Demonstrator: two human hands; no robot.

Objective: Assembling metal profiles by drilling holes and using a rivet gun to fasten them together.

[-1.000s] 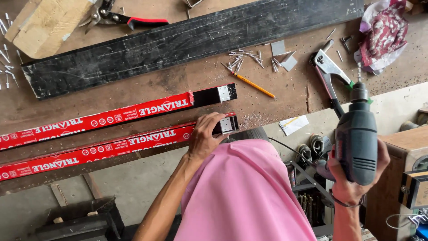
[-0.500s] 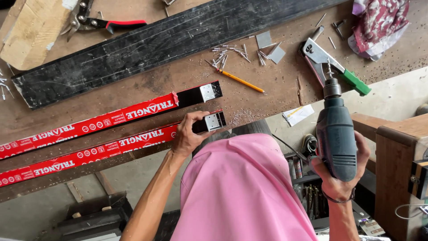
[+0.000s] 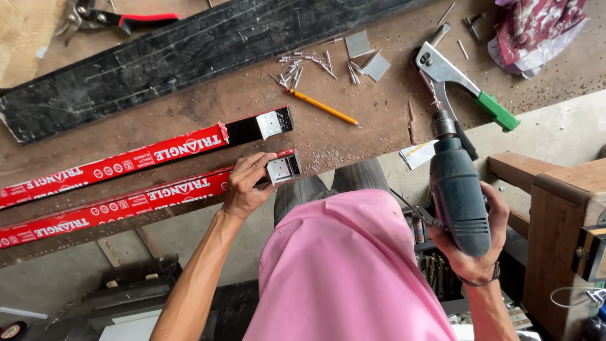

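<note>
Left hand: my left hand [image 3: 245, 189] rests on the near red-wrapped bar [image 3: 136, 202], fingers closed over its top close to the bare end
Near bar: lies along the front edge of the workbench [image 3: 379, 120]; its unwrapped black tip carries a small silver bracket [image 3: 283, 168] just beside my fingertips
Far bar: a second red-wrapped bar [image 3: 145, 153] lies parallel behind the first, slightly apart, also ending in a black tip with a silver plate [image 3: 270, 124]
Right hand: my right hand [image 3: 475, 243] is wrapped tightly round the grip of the grey-green power drill [image 3: 456, 189], held off the bench edge to my right
Drill: chuck and bit point away from me toward the bench, near the rivet tool, not touching either bar
Rivet tool: a silver hand riveter with a green handle [image 3: 461, 81] lies on the bench beyond the drill
Pencil: a yellow pencil [image 3: 323, 107] lies between the far bar's tip and a scatter of loose rivets [image 3: 309, 63]
Black plank: a long dark board [image 3: 189, 57] runs diagonally across the back of the bench
Snips: red-handled snips [image 3: 117, 17] lie at the far left, beyond the plank
Cloth: a patterned red cloth [image 3: 536, 25] sits at the far right corner
</note>
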